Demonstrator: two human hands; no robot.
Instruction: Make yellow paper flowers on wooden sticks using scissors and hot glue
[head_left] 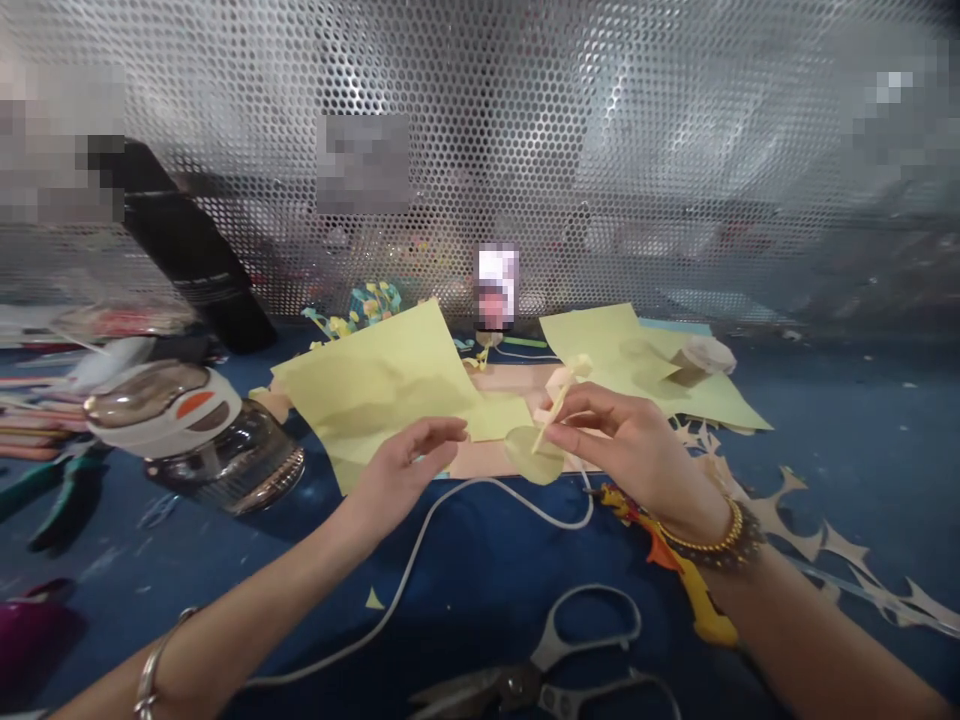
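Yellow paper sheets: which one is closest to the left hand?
The big sheet on the left, just under the left hand. The other sheet lies to the right, beyond the right hand.

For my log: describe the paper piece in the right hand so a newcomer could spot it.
On the blue mat before a perforated metal screen lie yellow sheets. The right hand pinches a narrow pale paper strip, the only piece held up.
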